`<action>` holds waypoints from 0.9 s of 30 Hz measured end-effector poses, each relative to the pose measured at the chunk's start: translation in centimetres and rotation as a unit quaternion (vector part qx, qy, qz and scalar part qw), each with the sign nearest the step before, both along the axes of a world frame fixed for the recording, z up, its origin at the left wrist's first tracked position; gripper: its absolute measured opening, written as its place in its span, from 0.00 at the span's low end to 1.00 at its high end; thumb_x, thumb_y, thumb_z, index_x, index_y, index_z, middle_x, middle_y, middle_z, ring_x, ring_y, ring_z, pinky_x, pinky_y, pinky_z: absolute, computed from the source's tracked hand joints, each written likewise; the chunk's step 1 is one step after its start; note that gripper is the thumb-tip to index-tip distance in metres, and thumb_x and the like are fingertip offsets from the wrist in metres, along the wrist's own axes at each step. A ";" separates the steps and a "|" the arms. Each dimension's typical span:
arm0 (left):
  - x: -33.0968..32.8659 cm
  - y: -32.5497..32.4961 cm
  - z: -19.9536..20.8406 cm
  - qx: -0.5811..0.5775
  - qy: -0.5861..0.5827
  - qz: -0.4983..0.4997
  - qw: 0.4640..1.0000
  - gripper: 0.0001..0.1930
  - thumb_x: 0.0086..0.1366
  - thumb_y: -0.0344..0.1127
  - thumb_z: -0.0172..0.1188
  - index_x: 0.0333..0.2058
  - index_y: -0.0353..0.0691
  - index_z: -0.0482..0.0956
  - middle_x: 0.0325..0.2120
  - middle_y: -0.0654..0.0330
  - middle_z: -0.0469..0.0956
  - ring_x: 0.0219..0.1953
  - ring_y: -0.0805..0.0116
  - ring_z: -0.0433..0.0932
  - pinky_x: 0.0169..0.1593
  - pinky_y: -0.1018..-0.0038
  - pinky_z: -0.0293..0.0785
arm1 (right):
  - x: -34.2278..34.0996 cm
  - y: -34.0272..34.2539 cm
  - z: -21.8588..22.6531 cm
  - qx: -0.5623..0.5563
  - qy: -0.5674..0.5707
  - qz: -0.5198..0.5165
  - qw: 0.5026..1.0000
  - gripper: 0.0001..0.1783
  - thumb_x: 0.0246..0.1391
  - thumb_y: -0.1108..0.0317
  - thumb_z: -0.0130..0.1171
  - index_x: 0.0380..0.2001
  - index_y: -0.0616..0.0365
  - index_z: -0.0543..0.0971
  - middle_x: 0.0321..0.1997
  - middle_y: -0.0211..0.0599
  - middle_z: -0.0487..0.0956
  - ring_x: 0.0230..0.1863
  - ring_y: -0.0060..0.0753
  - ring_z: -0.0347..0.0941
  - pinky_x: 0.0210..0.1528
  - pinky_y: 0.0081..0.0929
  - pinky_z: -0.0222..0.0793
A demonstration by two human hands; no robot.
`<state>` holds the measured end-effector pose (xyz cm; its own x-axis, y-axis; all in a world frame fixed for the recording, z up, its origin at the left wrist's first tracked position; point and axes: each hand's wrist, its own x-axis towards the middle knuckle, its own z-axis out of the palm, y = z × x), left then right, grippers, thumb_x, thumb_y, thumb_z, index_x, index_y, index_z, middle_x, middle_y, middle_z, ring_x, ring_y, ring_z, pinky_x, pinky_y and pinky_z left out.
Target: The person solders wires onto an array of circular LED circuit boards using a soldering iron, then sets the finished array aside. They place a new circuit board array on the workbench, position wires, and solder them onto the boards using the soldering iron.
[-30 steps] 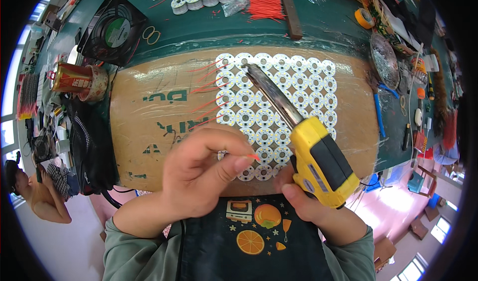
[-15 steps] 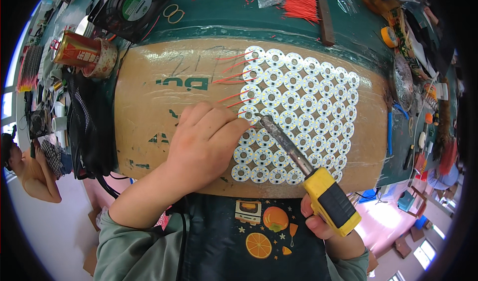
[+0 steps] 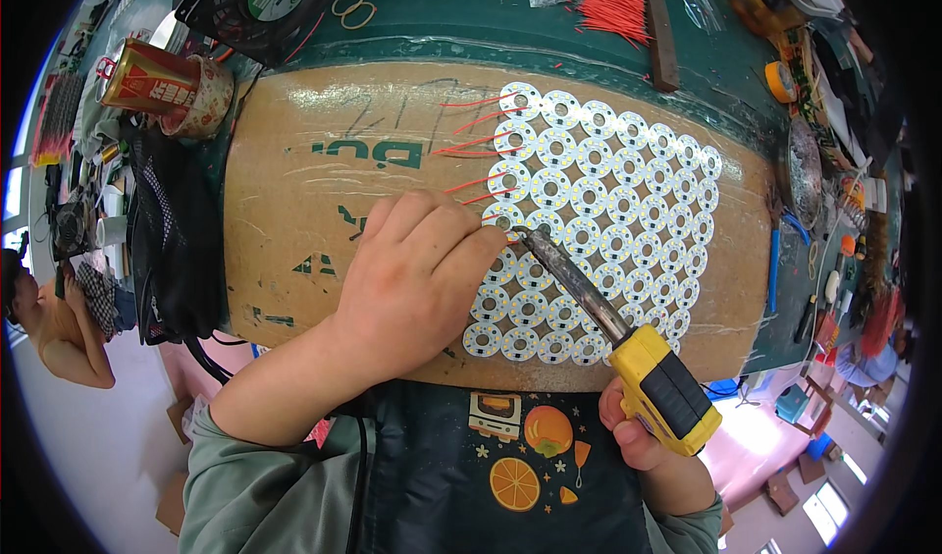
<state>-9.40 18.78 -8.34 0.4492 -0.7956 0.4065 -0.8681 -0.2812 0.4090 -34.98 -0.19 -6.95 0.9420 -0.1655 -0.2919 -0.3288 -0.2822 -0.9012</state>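
My right hand (image 3: 633, 428) grips the yellow-and-black handle of a soldering iron (image 3: 659, 387). Its dark tip rests at the left column of white ring-shaped LED boards (image 3: 592, 196), by the fourth board from the top. My left hand (image 3: 417, 279) is closed in a pinch just left of that tip; a bit of red wire shows at its fingertips, the rest being covered by the fingers. Above it, several short red wires (image 3: 469, 150) stick out leftward from the upper boards of that column. The boards lie in close rows on a brown cardboard sheet (image 3: 285, 171).
At the back lie a pile of red wires (image 3: 613, 9), a dark bar (image 3: 662, 44) and a black fan (image 3: 265, 0). A red-gold can (image 3: 147, 78) stands at left above a black bag (image 3: 177, 250). Yellow tape (image 3: 781, 81) and a metal dish (image 3: 802, 171) are on the right.
The whole view has shifted slightly. The iron's tip has moved a little lower along the fourth board's edge, and my left fingertips have edged closer to it. Both grips stay the same.
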 end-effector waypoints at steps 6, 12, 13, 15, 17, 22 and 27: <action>-0.1 0.0 -0.1 0.003 -0.003 0.007 1.000 0.14 0.47 0.24 0.65 0.36 0.40 0.81 0.31 0.63 0.76 0.36 0.62 0.75 0.41 0.67 0.69 | 0.3 0.2 0.2 -0.015 0.007 0.003 1.000 0.15 0.51 0.52 0.63 0.21 0.49 0.74 0.21 0.31 0.73 0.22 0.43 0.71 0.22 0.36 0.65; -0.2 -0.1 -0.1 -0.004 0.003 0.011 1.000 0.12 0.49 0.23 0.66 0.35 0.40 0.81 0.30 0.62 0.76 0.36 0.61 0.75 0.40 0.66 0.69 | 0.2 0.4 0.0 0.048 -0.046 -0.052 0.996 0.15 0.52 0.53 0.66 0.23 0.50 0.77 0.23 0.30 0.75 0.23 0.39 0.74 0.25 0.32 0.67; -0.2 -0.1 -0.1 -0.002 0.003 0.011 1.000 0.12 0.49 0.23 0.66 0.35 0.40 0.81 0.30 0.62 0.76 0.36 0.61 0.75 0.40 0.66 0.69 | 0.1 0.4 -0.1 0.048 -0.047 -0.052 0.996 0.15 0.52 0.53 0.66 0.23 0.50 0.77 0.23 0.30 0.75 0.23 0.39 0.74 0.25 0.32 0.67; -0.2 -0.2 0.0 0.000 0.003 0.010 1.000 0.12 0.50 0.23 0.67 0.35 0.40 0.81 0.30 0.62 0.76 0.35 0.60 0.75 0.40 0.65 0.69 | 0.1 0.5 0.0 0.086 -0.051 -0.074 0.992 0.16 0.53 0.53 0.68 0.26 0.52 0.78 0.25 0.31 0.77 0.25 0.35 0.74 0.27 0.29 0.69; -0.2 -0.2 0.1 0.003 0.005 0.011 1.000 0.12 0.49 0.24 0.67 0.35 0.40 0.81 0.30 0.62 0.77 0.36 0.60 0.75 0.41 0.65 0.70 | 0.9 0.6 -0.2 0.140 -0.078 -0.067 0.985 0.16 0.54 0.54 0.68 0.32 0.55 0.79 0.27 0.32 0.78 0.25 0.33 0.75 0.28 0.28 0.70; -0.1 0.0 0.0 0.010 0.005 0.016 1.000 0.13 0.49 0.24 0.68 0.35 0.41 0.81 0.30 0.61 0.77 0.36 0.59 0.76 0.42 0.65 0.70 | 2.6 1.6 0.6 0.301 -0.023 -0.062 0.951 0.43 0.55 0.45 0.66 0.65 0.57 0.62 0.30 0.21 0.73 0.32 0.23 0.74 0.61 0.56 0.63; 0.1 -0.5 1.3 -0.023 0.044 0.035 0.998 0.12 0.49 0.23 0.69 0.34 0.41 0.83 0.31 0.61 0.77 0.36 0.59 0.77 0.42 0.66 0.72 | 4.3 2.2 -0.3 0.355 -0.117 -0.033 0.927 0.44 0.58 0.46 0.65 0.70 0.50 0.58 0.31 0.21 0.73 0.33 0.22 0.75 0.68 0.62 0.54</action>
